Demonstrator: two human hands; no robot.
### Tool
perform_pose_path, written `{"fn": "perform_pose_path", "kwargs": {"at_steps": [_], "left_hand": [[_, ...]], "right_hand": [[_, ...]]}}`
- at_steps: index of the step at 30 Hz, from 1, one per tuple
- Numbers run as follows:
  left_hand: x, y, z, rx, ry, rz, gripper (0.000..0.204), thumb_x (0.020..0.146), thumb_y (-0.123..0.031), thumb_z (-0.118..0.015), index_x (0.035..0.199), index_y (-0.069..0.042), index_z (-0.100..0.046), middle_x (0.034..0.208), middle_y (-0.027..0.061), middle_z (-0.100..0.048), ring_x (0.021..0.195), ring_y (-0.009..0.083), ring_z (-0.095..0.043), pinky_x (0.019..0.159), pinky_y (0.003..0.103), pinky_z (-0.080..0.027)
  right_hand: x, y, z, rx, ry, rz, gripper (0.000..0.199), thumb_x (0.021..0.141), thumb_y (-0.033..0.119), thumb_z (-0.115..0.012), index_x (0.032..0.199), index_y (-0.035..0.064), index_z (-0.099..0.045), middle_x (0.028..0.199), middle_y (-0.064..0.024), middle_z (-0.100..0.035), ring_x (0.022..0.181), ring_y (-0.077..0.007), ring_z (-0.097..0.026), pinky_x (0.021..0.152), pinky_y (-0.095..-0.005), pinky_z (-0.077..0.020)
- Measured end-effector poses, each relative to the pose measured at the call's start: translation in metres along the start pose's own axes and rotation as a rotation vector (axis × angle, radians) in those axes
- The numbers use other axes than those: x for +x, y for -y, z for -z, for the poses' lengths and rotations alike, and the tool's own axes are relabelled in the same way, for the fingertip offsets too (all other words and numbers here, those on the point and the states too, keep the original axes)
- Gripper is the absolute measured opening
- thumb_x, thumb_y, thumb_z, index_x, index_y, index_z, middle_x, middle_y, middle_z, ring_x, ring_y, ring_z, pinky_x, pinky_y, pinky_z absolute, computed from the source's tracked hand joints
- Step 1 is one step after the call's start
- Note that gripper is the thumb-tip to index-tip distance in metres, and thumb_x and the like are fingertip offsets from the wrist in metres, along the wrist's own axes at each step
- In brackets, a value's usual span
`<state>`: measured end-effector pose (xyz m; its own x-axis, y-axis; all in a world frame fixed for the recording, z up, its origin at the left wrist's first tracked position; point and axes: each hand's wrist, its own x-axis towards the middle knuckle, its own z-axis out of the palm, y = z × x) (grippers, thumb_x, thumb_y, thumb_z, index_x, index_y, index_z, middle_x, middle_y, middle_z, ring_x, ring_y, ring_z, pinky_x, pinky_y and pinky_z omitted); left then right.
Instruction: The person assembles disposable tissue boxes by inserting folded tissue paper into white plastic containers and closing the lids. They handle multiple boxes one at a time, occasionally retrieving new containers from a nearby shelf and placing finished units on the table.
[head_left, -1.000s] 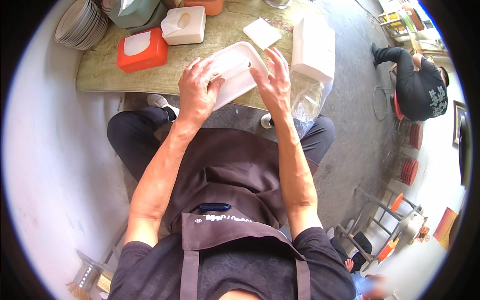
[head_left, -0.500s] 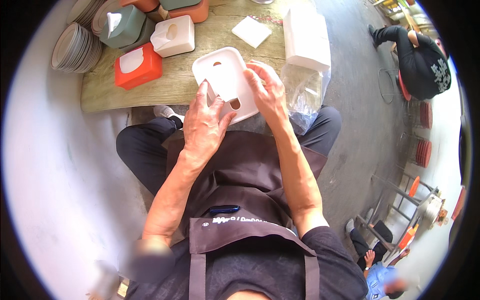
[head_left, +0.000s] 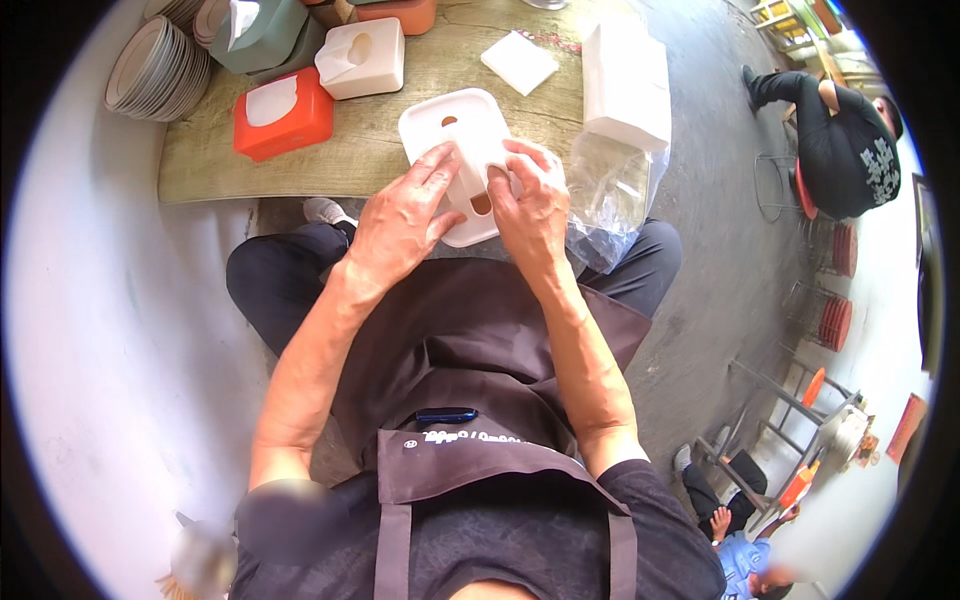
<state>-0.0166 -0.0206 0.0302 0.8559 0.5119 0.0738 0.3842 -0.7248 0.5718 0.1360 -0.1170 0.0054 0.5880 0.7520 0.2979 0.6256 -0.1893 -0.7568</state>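
A white tissue box lid [head_left: 424, 122] with rounded corners and a long slot lies in front of me at the table's near edge. White tissue [head_left: 468, 167] covers the middle of the slot, with dark gaps at both ends. My left hand [head_left: 408, 212] rests on the lid's left side, fingers stretched onto the tissue and thumb spread toward the near end. On the other side my right hand [head_left: 532, 205] has its thumb and curled fingers closed at the tissue's right edge. Its fingertips partly hide the tissue there.
On the wooden table [head_left: 300, 180] stand a red tissue box [head_left: 283, 128], a white tissue box [head_left: 375, 75], grey-green boxes [head_left: 262, 40] and stacked plates [head_left: 150, 75]. A flat tissue pack [head_left: 520, 62] and a tall white tissue stack [head_left: 627, 85] in plastic wrap [head_left: 610, 190] lie to the right. Two people sit farther off.
My right hand has moved left from the lid's right rim onto the tissue by the slot. My left hand's fingers have slid farther up along the tissue.
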Motion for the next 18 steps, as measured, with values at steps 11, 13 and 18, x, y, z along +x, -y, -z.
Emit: {"fn": "perform_pose_path", "kwargs": {"at_steps": [11, 13, 18], "left_hand": [[0.014, 0.001, 0.018, 0.067, 0.206, -0.017, 0.074, 0.071, -0.026, -0.083, 0.134, -0.007, -0.051, 0.146, 0.0063, -0.045, 0.116, 0.0323, -0.059, 0.096, 0.042, -0.051], [0.015, 0.0, 0.019, 0.067, 0.213, -0.013, 0.076, 0.069, -0.028, -0.084, 0.134, -0.008, -0.05, 0.146, 0.0053, -0.045, 0.114, 0.0324, -0.059, 0.095, 0.043, -0.051], [0.011, 0.006, 0.013, 0.019, 0.178, -0.044, 0.078, 0.069, -0.029, -0.084, 0.136, -0.008, -0.05, 0.146, 0.0064, -0.045, 0.116, 0.0331, -0.058, 0.096, 0.043, -0.05]], "right_hand": [[0.005, 0.023, 0.009, 0.0, 0.052, -0.056, 0.012, 0.086, 0.011, -0.062, 0.083, -0.0004, -0.063, 0.078, -0.0194, -0.065, 0.077, -0.0377, -0.06, 0.077, -0.0451, -0.0468], [0.006, 0.023, 0.009, 0.071, 0.042, -0.125, 0.014, 0.088, 0.012, -0.061, 0.085, -0.0014, -0.063, 0.078, -0.0203, -0.065, 0.076, -0.0381, -0.062, 0.075, -0.0449, -0.0476], [0.006, 0.01, 0.01, 0.12, 0.071, -0.224, 0.019, 0.09, 0.016, -0.064, 0.094, -0.002, -0.064, 0.084, -0.0206, -0.067, 0.078, -0.0377, -0.065, 0.071, -0.0437, -0.0498]]}}
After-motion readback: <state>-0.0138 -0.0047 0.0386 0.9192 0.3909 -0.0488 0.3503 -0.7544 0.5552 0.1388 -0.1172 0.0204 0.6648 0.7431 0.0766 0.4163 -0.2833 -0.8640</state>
